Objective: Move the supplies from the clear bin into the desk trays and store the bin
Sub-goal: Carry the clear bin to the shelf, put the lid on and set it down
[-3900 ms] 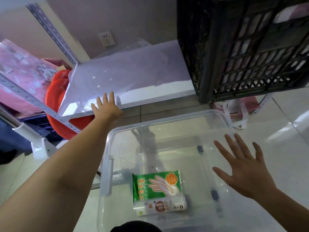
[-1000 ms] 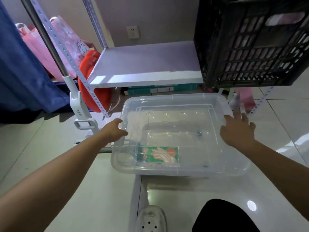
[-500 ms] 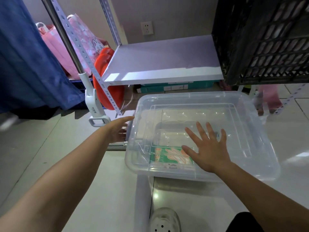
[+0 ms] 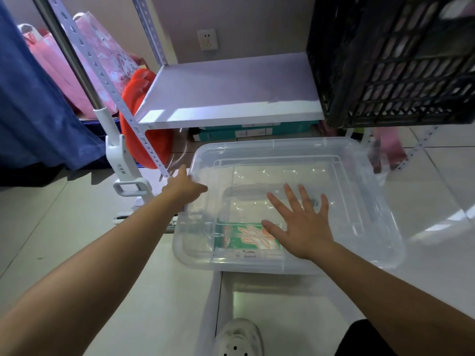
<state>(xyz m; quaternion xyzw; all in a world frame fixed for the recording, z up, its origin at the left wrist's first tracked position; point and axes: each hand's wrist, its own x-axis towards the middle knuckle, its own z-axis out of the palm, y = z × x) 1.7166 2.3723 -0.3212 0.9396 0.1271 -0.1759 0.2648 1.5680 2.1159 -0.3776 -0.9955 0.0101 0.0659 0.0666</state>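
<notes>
The clear bin [image 4: 282, 144] sits on the tiled floor in front of a low white shelf [image 4: 231, 93], with its transparent lid on. Inside, near the front left, lies a green packet of gloves [image 4: 241, 238], seen through the lid. My right hand [image 4: 300, 223] rests flat on the middle of the lid, fingers spread, partly covering the packet. My left hand [image 4: 183, 186] grips the bin's left rim, thumb up. No desk trays are in view.
A black lattice crate [image 4: 398, 60] stands on the shelf's right side. Left of the shelf are a perforated metal upright [image 4: 110, 86], a red round object [image 4: 138, 98], pink bags [image 4: 64, 65], a blue cloth [image 4: 33, 111] and a white handled stand [image 4: 123, 163]. Teal boxes [image 4: 252, 131] lie under the shelf.
My right hand moved from the bin's right edge onto the middle of the lid. My left hand left the shelf and came to the bin's left rim. The view pulled back.
</notes>
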